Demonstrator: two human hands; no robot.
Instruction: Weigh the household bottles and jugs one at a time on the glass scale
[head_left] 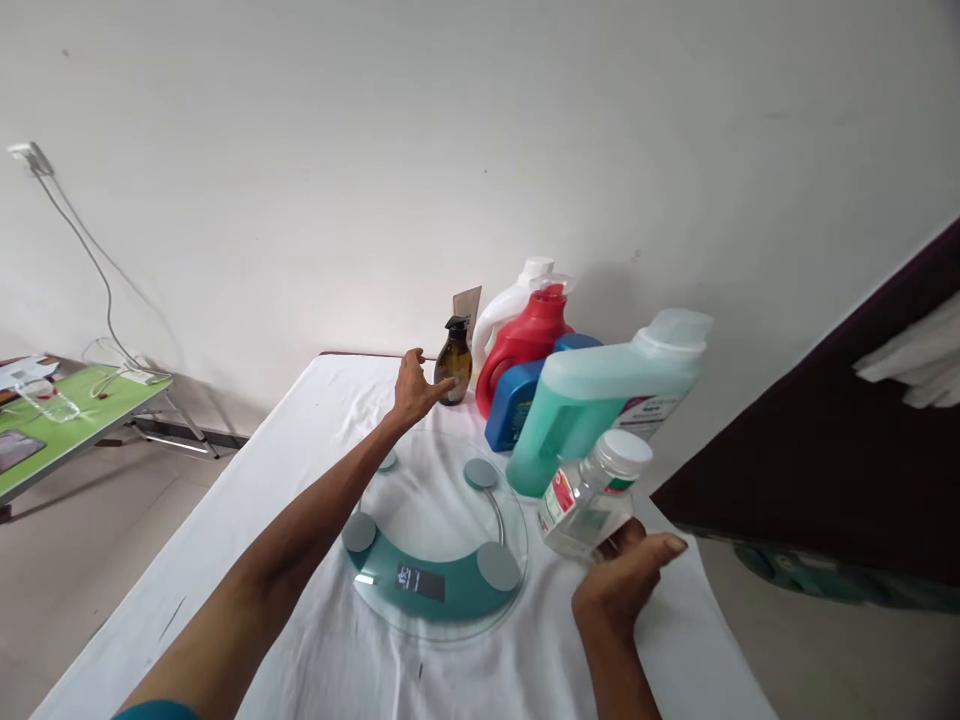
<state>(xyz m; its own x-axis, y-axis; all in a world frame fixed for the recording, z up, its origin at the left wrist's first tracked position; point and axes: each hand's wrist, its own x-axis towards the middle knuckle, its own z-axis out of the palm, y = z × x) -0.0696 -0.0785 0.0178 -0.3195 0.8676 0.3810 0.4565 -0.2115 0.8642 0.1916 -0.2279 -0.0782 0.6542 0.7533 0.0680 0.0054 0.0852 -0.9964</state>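
my left hand is stretched far out across the surface, its fingers spread loosely and just reaching the brown spray bottle that stands upright near the wall; they look to be brushing its side, not closed round it, though from here i cannot be sure they truly touch. my right hand is low and near me, its fingers clamped on the base of a small clear bottle with a white cap, which is tilted with the cap leaning up and to the right, held off the cloth. between the two hands lies the round glass scale, flat on the white cloth, its small display lit. just behind the clear bottle stands a big teal jug, leaning in the picture, with a blue bottle, a red jug and a white jug packed close behind it. the risks i judge from here: my left arm passes right over the scale, so a dropped elbow could press on the glass; the brown bottle is narrow and tall, and a poke from outstretched fingertips could tip it into the red jug beside it; and my right grip is only at the bottom of the tilted bottle, so it could slip or knock the teal jug close behind it.
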